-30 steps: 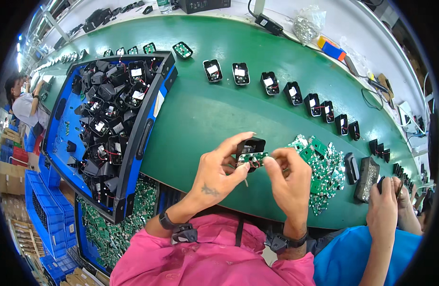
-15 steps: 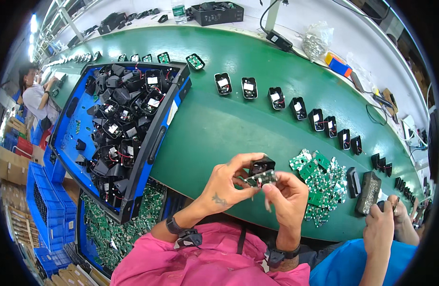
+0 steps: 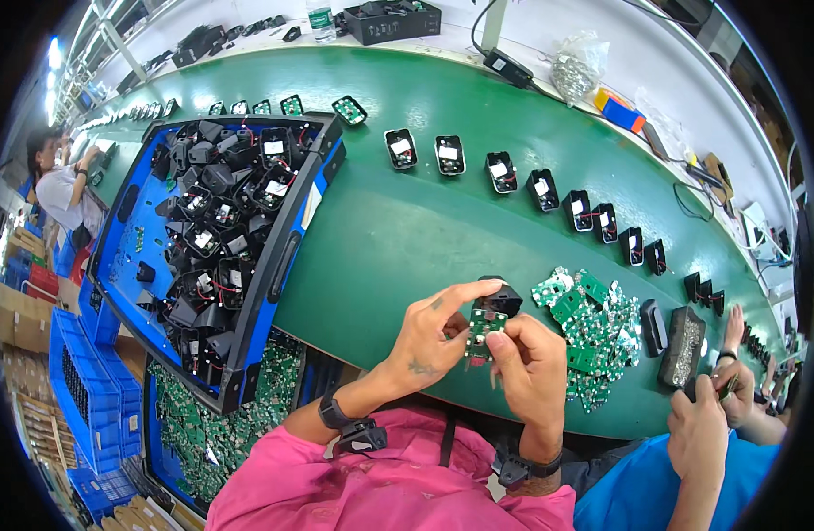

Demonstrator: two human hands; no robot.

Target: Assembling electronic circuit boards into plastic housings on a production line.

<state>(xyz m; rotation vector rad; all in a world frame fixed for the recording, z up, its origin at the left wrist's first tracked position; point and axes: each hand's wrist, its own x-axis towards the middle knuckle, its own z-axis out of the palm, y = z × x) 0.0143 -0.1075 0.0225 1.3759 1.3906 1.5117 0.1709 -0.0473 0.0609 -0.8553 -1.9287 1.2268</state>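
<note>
Over the near edge of the green table, my left hand (image 3: 425,334) is closed on a small black plastic housing (image 3: 504,296), its index finger across the top. My right hand (image 3: 529,358) pinches a green circuit board (image 3: 487,326) between thumb and fingers. The board stands just in front of the housing with its component side showing; whether the two touch is unclear. Close by on the right lies a heap of loose green circuit boards (image 3: 593,323).
A blue crate (image 3: 128,265) of black housings with wires stands at the left, above a bin of circuit boards (image 3: 226,416). Open black housings (image 3: 502,172) line the table in a curved row. At the right, a co-worker's hands (image 3: 703,425) work beside a tray of small metal parts (image 3: 686,350).
The circuit board has swung from tilted, nearly edge-on, to upright with its face showing. Both my hands stay close together. The co-worker's hands have shifted slightly.
</note>
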